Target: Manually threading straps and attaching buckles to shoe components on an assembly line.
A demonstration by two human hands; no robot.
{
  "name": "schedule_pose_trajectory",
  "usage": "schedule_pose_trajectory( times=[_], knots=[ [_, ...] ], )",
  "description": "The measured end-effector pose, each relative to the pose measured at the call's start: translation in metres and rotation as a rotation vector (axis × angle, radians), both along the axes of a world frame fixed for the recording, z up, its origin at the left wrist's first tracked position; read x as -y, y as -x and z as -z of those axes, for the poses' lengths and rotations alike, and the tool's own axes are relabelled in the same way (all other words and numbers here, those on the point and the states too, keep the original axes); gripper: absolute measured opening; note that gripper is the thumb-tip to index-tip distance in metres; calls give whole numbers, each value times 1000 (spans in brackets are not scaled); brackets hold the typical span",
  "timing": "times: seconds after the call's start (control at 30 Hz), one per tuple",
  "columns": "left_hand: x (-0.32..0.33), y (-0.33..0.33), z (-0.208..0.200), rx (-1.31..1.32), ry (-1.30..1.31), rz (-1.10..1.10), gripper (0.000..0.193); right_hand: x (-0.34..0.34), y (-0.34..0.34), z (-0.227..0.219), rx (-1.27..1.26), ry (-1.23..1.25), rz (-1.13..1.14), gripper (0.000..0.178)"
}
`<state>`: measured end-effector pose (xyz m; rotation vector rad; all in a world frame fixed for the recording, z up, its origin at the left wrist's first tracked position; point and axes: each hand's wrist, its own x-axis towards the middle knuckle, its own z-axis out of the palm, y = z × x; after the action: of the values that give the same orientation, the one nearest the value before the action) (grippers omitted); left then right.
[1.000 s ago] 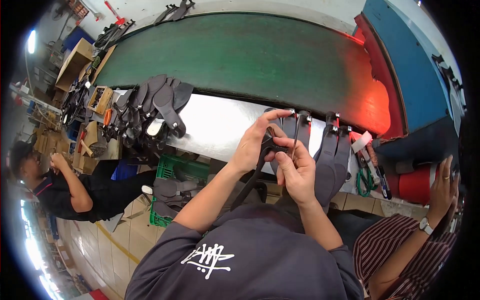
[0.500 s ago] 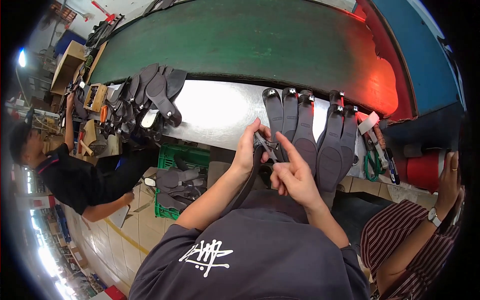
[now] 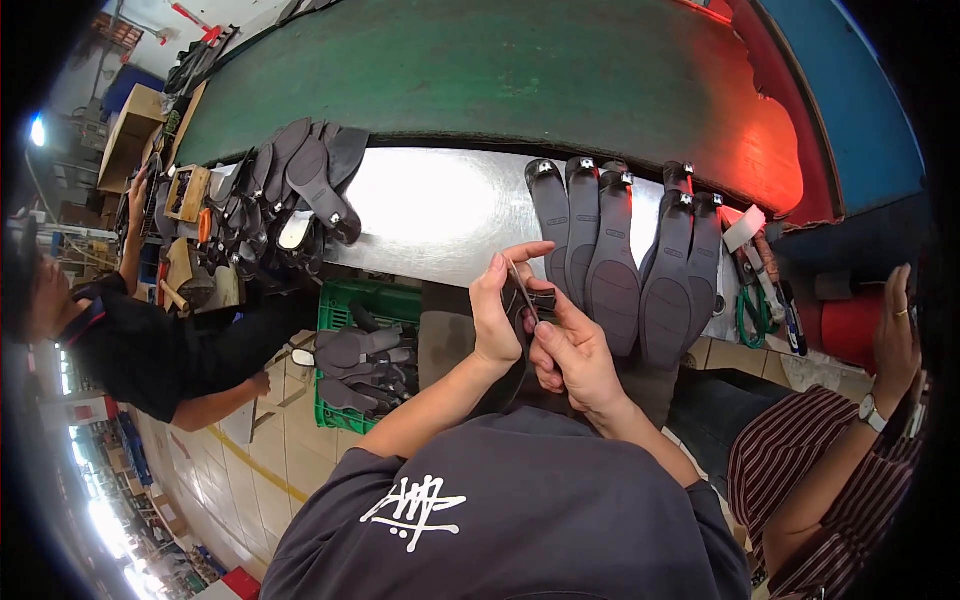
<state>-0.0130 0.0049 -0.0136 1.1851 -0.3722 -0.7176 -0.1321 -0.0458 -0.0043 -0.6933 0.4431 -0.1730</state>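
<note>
In front of my chest is a dark shoe sole (image 3: 526, 298), turned nearly edge-on, so most of its face is hidden. My left hand (image 3: 497, 325) supports it from the left, thumb upright and fingers reaching round the far end. On the other side, my right hand (image 3: 578, 355) pinches its edge between thumb and bent fingers. Just beyond my hands, several dark grey soles (image 3: 613, 260) lie side by side on the metal table (image 3: 430, 215), their black heel ends with shiny pieces pointing away from me.
A green conveyor belt (image 3: 470, 75) runs behind the table. More soles (image 3: 315, 175) are heaped at the left, above a green crate (image 3: 340, 300) of shoe parts. Green-handled scissors (image 3: 752, 320) hang at the right. One person (image 3: 120, 340) works at left, another (image 3: 810, 470) at right.
My right index finger, stretched out before, is now bent in, and that hand pinches the sole. The sole has turned more upright, and my left fingers reach further to the right.
</note>
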Motion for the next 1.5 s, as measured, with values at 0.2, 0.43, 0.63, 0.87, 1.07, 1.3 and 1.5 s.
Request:
schedule_pose_trajectory(
  times=[0.2,0.43,0.63,0.87,1.07,1.3,1.5],
  knots=[
    [-1,-2,0,-124,12,72,58,0,-1,-5,-42,70,109,40],
    [-2,-5,-1,-206,10,215,60,6,4,-11,-85,30,59,39],
    [-9,-1,2,-293,83,358,61,35,15,0,-31,-53,143,34],
    [-3,-6,1,-264,68,133,62,19,12,-19,-59,328,-2,52],
    [-4,0,-2,-58,10,-5,67,5,2,-16,-33,107,-120,56],
    [-1,-3,14,199,49,-72,61,-1,-5,-6,-14,-51,13,48],
    [1,-1,5,22,38,-36,60,5,-2,0,-93,168,-53,50]
  ],
)
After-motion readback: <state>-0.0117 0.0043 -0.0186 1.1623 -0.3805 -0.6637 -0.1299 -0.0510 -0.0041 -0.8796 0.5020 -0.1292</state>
